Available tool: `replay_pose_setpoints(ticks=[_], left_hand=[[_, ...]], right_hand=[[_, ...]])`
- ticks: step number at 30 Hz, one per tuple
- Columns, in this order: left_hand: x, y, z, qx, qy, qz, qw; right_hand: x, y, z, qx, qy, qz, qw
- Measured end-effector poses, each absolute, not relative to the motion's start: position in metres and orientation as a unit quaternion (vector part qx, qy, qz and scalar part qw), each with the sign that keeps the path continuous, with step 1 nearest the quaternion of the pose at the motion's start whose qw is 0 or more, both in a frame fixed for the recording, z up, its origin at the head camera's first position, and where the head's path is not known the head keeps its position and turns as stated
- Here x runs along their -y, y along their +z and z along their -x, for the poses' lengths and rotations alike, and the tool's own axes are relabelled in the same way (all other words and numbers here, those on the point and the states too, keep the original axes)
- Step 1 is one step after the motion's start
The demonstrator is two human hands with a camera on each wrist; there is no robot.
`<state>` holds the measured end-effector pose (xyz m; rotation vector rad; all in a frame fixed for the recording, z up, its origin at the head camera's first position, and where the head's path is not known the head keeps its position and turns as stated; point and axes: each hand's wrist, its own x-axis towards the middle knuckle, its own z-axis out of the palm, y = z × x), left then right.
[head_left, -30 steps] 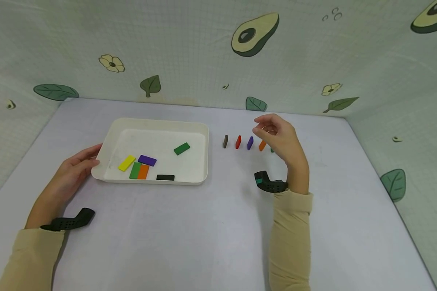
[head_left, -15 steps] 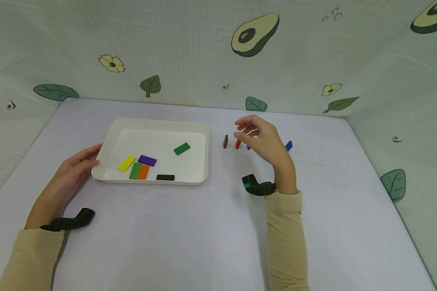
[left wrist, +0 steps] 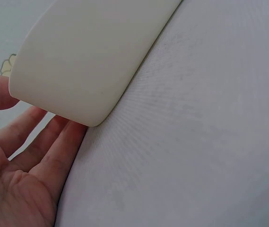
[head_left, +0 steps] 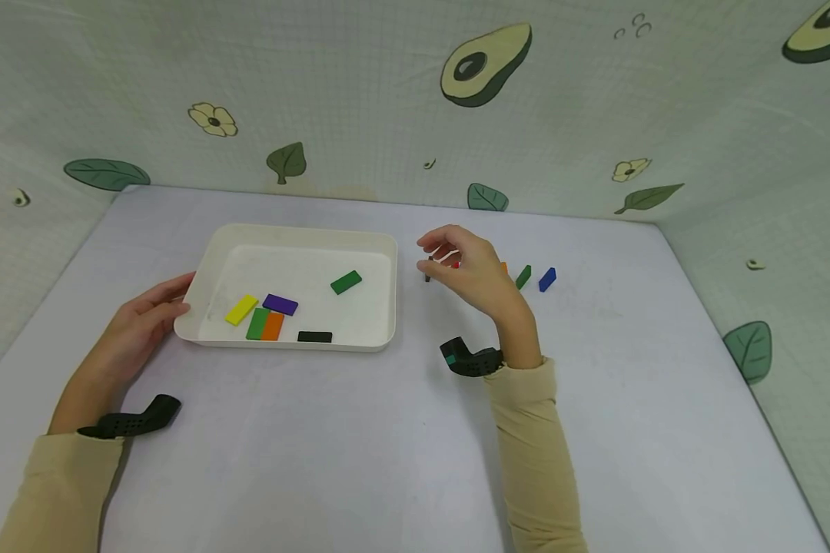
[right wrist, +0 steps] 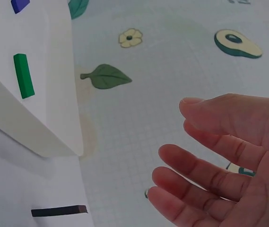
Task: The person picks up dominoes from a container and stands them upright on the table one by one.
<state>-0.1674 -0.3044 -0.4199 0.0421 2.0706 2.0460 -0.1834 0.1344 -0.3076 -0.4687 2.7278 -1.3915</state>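
Note:
At the left end of a white tray (head_left: 283, 265), my left hand (head_left: 141, 322) touches the outer side with nearly straight fingers, thumb beside the rim. My right hand (head_left: 473, 269) hovers over a row of small standing domino-like blocks, its fingers loosely bent and nothing between them. Beyond its fingertips stands a dark brown block (right wrist: 58, 211), partly covered in the head view. A bit of a red block (head_left: 455, 265) shows between the fingers, and the purple one is hidden by the hand. Right of the hand are an orange block (head_left: 504, 267), a green block (head_left: 523, 277) and a blue block (head_left: 548, 279).
Inside the tray lie a yellow block (head_left: 241, 309), a purple block (head_left: 280, 305), a light green block (head_left: 257, 324) against an orange one, a black block (head_left: 314, 336) and a dark green block (head_left: 346, 282). A patterned cloth (head_left: 360, 100) rises behind the white table (head_left: 332, 445).
My right hand has moved left along the row, from over the orange and green blocks to the dark brown one, uncovering the green and blue blocks. The left hand and tray stay put.

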Motion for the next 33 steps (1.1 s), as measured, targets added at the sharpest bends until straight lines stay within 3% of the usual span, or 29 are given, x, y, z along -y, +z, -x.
replay_pose_setpoints(ticks=[16, 33], left_hand=[[0.306, -0.421, 0.169, -0.701, 0.705, -0.016, 0.109], [0.306, -0.421, 0.170, -0.701, 0.704, -0.011, 0.109]], right_hand=[[-0.101, -0.338, 0.196, -0.866, -0.464, 0.173, 0.068], [-0.075, -0.370, 0.204, -0.851, -0.472, 0.216, 0.083]])
